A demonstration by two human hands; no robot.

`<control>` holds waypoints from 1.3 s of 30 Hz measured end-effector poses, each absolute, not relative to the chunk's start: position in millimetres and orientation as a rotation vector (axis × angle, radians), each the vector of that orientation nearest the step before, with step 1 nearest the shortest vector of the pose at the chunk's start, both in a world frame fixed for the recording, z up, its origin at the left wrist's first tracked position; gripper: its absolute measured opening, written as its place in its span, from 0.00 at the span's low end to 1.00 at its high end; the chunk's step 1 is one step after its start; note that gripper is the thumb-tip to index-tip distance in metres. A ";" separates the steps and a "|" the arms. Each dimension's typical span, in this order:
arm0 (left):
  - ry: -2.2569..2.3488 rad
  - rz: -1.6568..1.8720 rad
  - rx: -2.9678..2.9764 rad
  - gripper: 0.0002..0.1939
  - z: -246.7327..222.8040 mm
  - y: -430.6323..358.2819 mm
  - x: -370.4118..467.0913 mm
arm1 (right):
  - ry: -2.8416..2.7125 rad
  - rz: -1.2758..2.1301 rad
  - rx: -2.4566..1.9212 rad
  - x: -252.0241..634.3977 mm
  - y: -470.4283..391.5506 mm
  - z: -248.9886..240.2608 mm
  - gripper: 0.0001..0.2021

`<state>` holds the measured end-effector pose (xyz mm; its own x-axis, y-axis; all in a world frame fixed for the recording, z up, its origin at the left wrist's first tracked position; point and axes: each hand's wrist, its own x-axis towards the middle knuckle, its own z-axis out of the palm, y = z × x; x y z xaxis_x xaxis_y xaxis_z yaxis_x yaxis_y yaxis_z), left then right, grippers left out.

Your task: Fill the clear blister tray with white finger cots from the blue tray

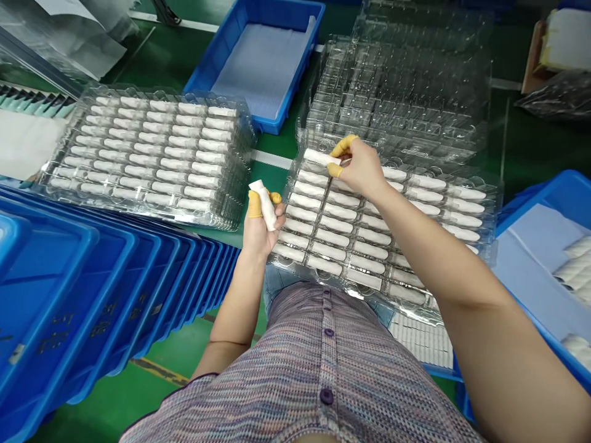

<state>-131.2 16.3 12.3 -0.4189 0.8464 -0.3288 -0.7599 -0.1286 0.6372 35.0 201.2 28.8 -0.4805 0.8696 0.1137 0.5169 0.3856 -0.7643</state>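
My left hand is closed around a white tapered tube, which stands nearly upright in it beside the left edge of a clear plastic tray. My right hand pinches another white tube by its right end, over the far left corner of that tray. Whether this tube rests in its slot I cannot tell. Rows of similar white tubes lie in the tray, some hidden under my right forearm. Yellow finger cots cover fingertips on both hands.
Left of me sits a stack of filled clear trays. A lined blue bin and stacked clear trays stand behind. Nested blue bins line the near left. At right, a blue bin holds white tubes.
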 end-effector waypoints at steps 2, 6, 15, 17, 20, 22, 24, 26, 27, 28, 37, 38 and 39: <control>0.919 1.774 0.122 0.25 12.6 14.3 -131.9 | -2.363 0.663 -1.264 27.3 217.4 25.9 0.14; 0.957 1.788 0.161 0.23 10.9 11.7 -132.1 | -2.577 0.435 -1.295 10.6 225.6 14.2 0.13; 0.966 1.887 0.203 0.26 -1.5 8.8 -130.6 | -2.273 0.942 -1.059 9.3 180.4 20.7 0.05; 0.960 1.908 0.224 0.28 0.2 11.2 -126.4 | -2.074 1.496 -0.943 12.7 150.1 25.3 0.04; 0.955 1.907 0.263 0.31 4.8 15.9 -117.0 | -1.770 2.054 -0.804 17.5 109.2 25.9 0.13; 0.986 1.883 0.299 0.31 7.5 18.1 -110.4 | -1.616 2.173 -0.788 20.8 93.8 24.4 0.17; 1.029 1.863 0.335 0.30 9.4 19.3 -104.9 | -1.528 2.195 -0.808 25.0 88.5 24.4 0.17; 1.053 1.884 0.359 0.28 10.8 20.0 -100.4 | -1.578 2.062 -0.852 30.4 89.5 26.7 0.14; 1.052 1.908 0.366 0.27 11.5 20.2 -98.2 | -1.673 1.918 -0.880 33.4 90.8 28.5 0.12; 1.043 1.931 0.368 0.26 12.3 20.5 -95.9 | -1.801 1.733 -0.907 36.2 91.8 30.3 0.09; 0.986 1.818 0.301 0.26 19.9 23.3 -97.1 | -1.841 1.738 -0.796 45.3 85.8 33.3 0.13; 0.978 1.796 0.287 0.24 20.8 23.3 -100.5 | -1.642 1.982 -0.780 46.1 86.4 34.6 0.13; 0.966 1.776 0.280 0.23 21.7 23.2 -103.7 | -1.447 2.191 -0.773 47.1 87.5 36.4 0.13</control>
